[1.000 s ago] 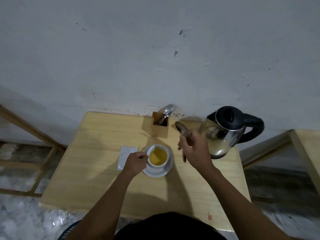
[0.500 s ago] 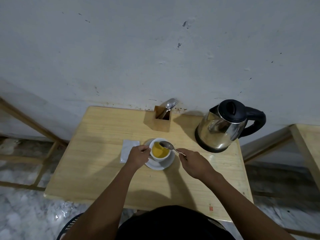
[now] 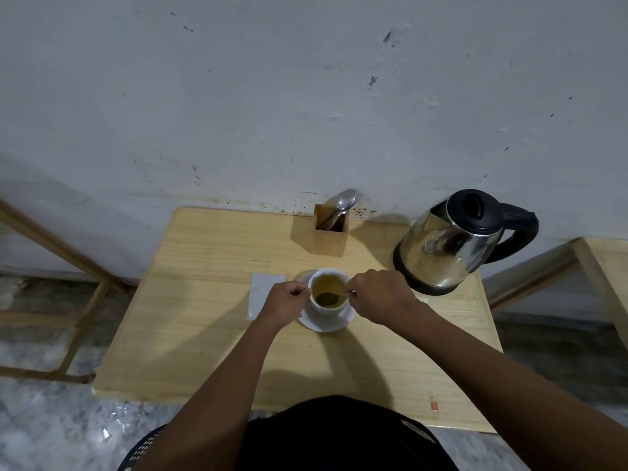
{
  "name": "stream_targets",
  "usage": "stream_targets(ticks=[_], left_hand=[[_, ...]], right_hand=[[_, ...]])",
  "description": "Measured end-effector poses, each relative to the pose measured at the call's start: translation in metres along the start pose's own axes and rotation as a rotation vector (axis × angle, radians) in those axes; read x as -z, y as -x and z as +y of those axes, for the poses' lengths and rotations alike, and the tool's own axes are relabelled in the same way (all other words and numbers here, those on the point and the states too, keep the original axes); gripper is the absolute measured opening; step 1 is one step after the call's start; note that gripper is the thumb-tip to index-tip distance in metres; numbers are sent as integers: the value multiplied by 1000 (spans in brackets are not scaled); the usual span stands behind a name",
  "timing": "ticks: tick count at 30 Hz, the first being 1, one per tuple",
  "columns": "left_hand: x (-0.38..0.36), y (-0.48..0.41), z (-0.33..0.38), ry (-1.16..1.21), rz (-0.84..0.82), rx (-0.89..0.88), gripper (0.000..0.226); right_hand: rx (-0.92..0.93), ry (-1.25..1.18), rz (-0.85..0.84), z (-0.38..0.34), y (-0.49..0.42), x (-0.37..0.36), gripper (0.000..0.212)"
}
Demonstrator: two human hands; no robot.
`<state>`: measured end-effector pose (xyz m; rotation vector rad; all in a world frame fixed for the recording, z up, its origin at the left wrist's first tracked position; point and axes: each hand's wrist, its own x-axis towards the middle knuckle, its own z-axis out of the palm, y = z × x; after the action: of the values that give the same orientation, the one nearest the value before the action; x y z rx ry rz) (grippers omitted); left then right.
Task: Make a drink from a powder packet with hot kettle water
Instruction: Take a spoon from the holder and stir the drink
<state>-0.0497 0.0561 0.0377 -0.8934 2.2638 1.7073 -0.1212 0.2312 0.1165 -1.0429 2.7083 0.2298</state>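
A white cup (image 3: 327,311) of yellow liquid stands on a white saucer (image 3: 334,323) in the middle of the wooden table (image 3: 210,328). My left hand (image 3: 284,302) grips the cup's handle on its left side. My right hand (image 3: 380,295) holds a metal spoon (image 3: 331,296) whose bowl dips into the liquid. A white powder packet (image 3: 261,292) lies flat just left of my left hand. The steel kettle (image 3: 452,244) with black lid and handle stands at the back right.
A wooden holder (image 3: 331,237) with spoons and a fork stands at the table's back edge by the wall. Another wooden table (image 3: 608,277) is at the right. Wooden frame bars (image 3: 78,300) stand left of the table, above a marble floor.
My right hand brought the spoon from near the kettle down to the cup, and its bowl now sits in the liquid. My left hand stayed on the cup's handle.
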Motion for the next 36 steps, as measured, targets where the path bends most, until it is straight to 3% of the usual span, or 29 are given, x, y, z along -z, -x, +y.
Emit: stream_targets(ticks=[13, 20, 26, 31, 36], left_hand=[[3, -3, -4, -30, -25, -58, 18], [4, -3, -1, -64, -41, -43, 24], [6, -5, -3, -76, -59, -46, 26], [8, -7, -4, -83, -74, -57, 27], [6, -8, -3, -95, -74, -41, 28]], right_hand=[[-74, 147, -69, -15, -18, 28, 18], [-65, 45, -126, -27, -21, 27, 23], [-123, 113, -75, -31, -25, 30, 19], [-116, 180, -127, -27, -21, 37, 15], [-110, 88, -171, -34, -20, 35, 23]])
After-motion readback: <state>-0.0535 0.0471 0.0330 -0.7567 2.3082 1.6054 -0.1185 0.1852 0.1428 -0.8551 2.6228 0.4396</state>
